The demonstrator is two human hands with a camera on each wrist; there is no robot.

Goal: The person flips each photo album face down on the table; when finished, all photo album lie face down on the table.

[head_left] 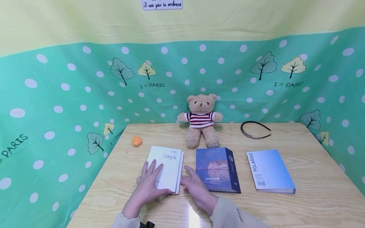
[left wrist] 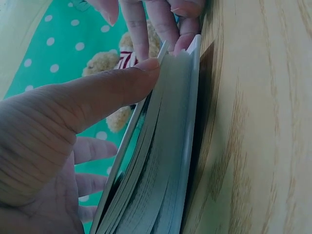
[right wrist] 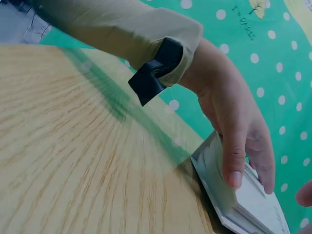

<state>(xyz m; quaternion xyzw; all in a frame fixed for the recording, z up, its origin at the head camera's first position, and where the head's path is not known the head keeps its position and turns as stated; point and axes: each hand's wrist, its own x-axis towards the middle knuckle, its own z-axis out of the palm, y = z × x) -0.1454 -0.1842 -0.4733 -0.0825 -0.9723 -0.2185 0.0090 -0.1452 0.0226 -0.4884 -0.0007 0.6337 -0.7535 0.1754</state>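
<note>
A white-covered book [head_left: 166,158] lies on the table, its upper cover offset from the lower one along the right side. My left hand [head_left: 148,185] rests on this cover with fingers spread. In the left wrist view, the left thumb [left wrist: 117,90] touches the upper cover's edge, beside the page block [left wrist: 161,141]. My right hand [head_left: 198,190] is at the book's right edge, its fingers loosely bent. Those right fingers [left wrist: 163,19] reach the far end of the pages in the left wrist view. The right wrist view shows the left hand [right wrist: 239,117] over the book.
Right of the book lie a dark photo album [head_left: 214,169] and a blue-white Polaroid album [head_left: 271,171]. Behind sit a teddy bear [head_left: 201,120] in a striped shirt, a black headband [head_left: 251,136] and a small orange ball-like item [head_left: 137,141]. A green dotted curtain [head_left: 171,79] hangs behind the table.
</note>
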